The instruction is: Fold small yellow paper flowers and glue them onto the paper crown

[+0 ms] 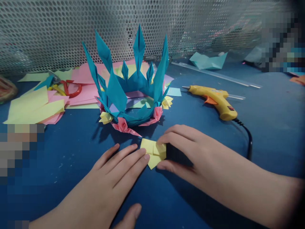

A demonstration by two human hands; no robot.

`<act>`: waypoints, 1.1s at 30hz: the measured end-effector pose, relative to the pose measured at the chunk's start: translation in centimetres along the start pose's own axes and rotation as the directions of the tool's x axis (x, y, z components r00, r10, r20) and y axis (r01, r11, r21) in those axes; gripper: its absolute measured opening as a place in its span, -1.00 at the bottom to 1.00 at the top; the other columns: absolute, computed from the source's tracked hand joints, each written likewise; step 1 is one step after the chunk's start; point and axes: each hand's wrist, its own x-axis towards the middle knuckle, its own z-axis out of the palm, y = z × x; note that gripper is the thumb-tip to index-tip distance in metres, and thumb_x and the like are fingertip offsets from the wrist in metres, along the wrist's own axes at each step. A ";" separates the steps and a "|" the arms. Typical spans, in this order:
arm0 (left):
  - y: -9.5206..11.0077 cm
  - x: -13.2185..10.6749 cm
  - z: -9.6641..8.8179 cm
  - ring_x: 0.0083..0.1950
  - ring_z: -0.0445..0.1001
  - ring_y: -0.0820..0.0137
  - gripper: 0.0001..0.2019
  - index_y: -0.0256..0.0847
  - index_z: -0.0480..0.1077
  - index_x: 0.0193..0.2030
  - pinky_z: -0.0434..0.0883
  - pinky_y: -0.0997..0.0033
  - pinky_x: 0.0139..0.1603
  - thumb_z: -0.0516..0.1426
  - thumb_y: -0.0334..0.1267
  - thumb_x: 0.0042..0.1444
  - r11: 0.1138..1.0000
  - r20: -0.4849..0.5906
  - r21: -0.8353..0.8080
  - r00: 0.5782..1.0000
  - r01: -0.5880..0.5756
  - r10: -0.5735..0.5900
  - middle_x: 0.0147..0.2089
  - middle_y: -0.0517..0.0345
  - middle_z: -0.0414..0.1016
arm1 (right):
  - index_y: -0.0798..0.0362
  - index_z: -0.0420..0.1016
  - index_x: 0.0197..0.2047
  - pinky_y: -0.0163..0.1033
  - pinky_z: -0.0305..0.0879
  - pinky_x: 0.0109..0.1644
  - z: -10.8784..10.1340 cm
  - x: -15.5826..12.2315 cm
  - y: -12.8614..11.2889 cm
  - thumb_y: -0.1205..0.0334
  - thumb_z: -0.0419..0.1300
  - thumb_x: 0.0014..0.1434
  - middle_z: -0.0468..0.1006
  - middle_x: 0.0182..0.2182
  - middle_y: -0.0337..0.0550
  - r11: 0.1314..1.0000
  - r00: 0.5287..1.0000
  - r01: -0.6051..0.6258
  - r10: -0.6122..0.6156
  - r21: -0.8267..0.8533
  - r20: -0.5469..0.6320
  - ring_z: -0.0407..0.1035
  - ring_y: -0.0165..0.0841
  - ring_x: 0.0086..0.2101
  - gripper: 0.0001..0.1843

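Unclenched hands (116, 171) (200, 154) touch folded yellow paper (156, 156), tip toward the camera, long axis unclear

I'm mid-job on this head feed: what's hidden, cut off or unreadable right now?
- Yellow folded paper, head view: edges partly covered by the left hand and right hand.
- Black cord, head view: passes out of sight behind the right forearm.
- Rounded object, head view: cut off by the left edge.
- Upper right corner, head view: masked by pixel blocks.
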 end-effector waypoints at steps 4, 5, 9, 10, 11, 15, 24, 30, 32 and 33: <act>0.1 0.2 0.0 0.35 0.11 0.58 -0.51 -0.14 0.16 0.27 -0.23 0.50 0.40 -0.10 -0.37 0.17 0.997 -0.045 -0.070 0.999 0.007 -0.010 0.28 0.40 0.31 | 0.15 0.47 -0.08 -0.16 0.45 -0.17 0.1 0.4 0.6 0.38 0.25 0.13 0.49 -0.21 -0.03 0.997 0.999 -0.050 0.049 0.066 0.006 0.44 -0.27 -0.24 -0.75; 0.1 0.3 0.0 0.34 0.12 0.58 -0.52 -0.14 0.18 0.25 -0.22 0.50 0.40 -0.10 -0.37 0.18 0.996 -0.060 -0.084 0.998 0.009 -0.014 0.26 0.38 0.33 | 0.13 0.47 -0.07 -0.21 0.45 -0.19 0.1 0.6 0.8 0.40 0.24 0.14 0.49 -0.21 -0.06 0.994 0.999 -0.052 0.051 0.100 0.009 0.45 -0.30 -0.26 -0.75; 0.1 0.4 -0.2 0.31 0.17 0.58 -0.57 -0.09 0.27 0.18 -0.10 0.55 0.37 -0.07 -0.40 0.18 0.987 -0.097 -0.161 0.995 0.019 -0.035 0.23 0.36 0.37 | 0.09 0.49 -0.24 -0.39 0.39 -0.27 0.1 1.0 0.9 0.46 0.21 0.12 0.49 -0.30 -0.17 0.964 1.000 -0.017 0.014 0.266 0.015 0.42 -0.45 -0.35 -0.86; 0.1 0.4 -0.3 0.28 0.22 0.57 -0.58 -0.07 0.29 0.16 -0.02 0.58 0.34 -0.05 -0.41 0.18 0.982 -0.102 -0.187 0.994 0.019 -0.039 0.20 0.37 0.40 | 0.09 0.48 -0.27 -0.42 0.37 -0.28 0.1 1.1 0.8 0.48 0.22 0.10 0.49 -0.32 -0.19 0.956 1.000 -0.019 0.018 0.292 0.006 0.42 -0.46 -0.36 -0.87; 0.1 0.3 -0.3 0.23 0.28 0.56 -0.60 -0.06 0.31 0.13 0.06 0.60 0.30 -0.03 -0.42 0.17 0.978 -0.106 -0.208 0.993 0.019 -0.042 0.16 0.37 0.44 | 0.09 0.46 -0.29 -0.43 0.36 -0.31 0.1 1.2 0.7 0.48 0.24 0.08 0.50 -0.35 -0.20 0.949 1.000 -0.027 0.027 0.315 0.004 0.41 -0.48 -0.38 -0.87; -0.2 0.1 -0.2 0.06 0.43 0.46 -0.65 -0.10 0.36 0.07 0.26 0.54 0.17 0.03 -0.45 0.15 0.975 -0.139 -0.223 0.989 0.012 -0.044 0.02 0.33 0.54 | 0.07 0.43 -0.37 -0.48 0.32 -0.42 0.0 1.3 0.4 0.42 0.28 0.08 0.50 -0.45 -0.29 0.907 0.994 -0.098 0.068 0.409 0.087 0.37 -0.54 -0.50 -0.90; -0.2 0.2 0.0 0.06 0.44 0.43 -0.60 -0.14 0.35 0.10 0.29 0.47 0.12 -0.05 -0.47 0.17 0.991 -0.107 -0.131 0.994 -0.024 0.010 0.02 0.26 0.54 | 0.06 0.49 -0.31 -0.41 0.38 -0.23 0.2 1.7 1.7 0.41 0.13 0.23 0.54 -0.34 -0.19 0.911 0.986 0.104 -0.146 0.400 0.076 0.44 -0.46 -0.33 -0.85; 0.1 0.3 0.2 0.04 0.43 0.43 -0.61 -0.17 0.39 0.06 0.26 0.45 0.06 -0.09 -0.47 0.19 0.996 -0.142 -0.066 0.989 -0.052 0.042 -0.01 0.25 0.55 | 0.10 0.50 -0.27 -0.44 0.37 -0.20 0.1 2.1 2.4 0.43 0.12 0.24 0.54 -0.35 -0.19 0.891 0.955 0.251 -0.292 0.377 0.056 0.44 -0.48 -0.32 -0.86; 0.2 0.3 -0.1 0.05 0.43 0.41 -0.60 -0.15 0.40 0.07 0.27 0.42 0.06 -0.09 -0.48 0.20 0.997 -0.114 -0.064 0.993 -0.040 0.033 0.02 0.26 0.55 | 0.11 0.51 -0.27 -0.44 0.37 -0.21 0.1 2.2 2.6 0.44 0.11 0.23 0.55 -0.35 -0.17 0.891 0.951 0.269 -0.305 0.367 0.043 0.44 -0.48 -0.32 -0.85; 0.2 0.3 -0.2 0.06 0.43 0.40 -0.59 -0.14 0.39 0.09 0.28 0.40 0.07 -0.09 -0.48 0.20 0.998 -0.089 -0.060 0.996 -0.036 0.031 0.05 0.26 0.54 | 0.12 0.51 -0.28 -0.43 0.37 -0.20 0.1 2.3 2.7 0.45 0.11 0.23 0.55 -0.35 -0.16 0.887 0.945 0.290 -0.325 0.361 0.038 0.44 -0.47 -0.32 -0.84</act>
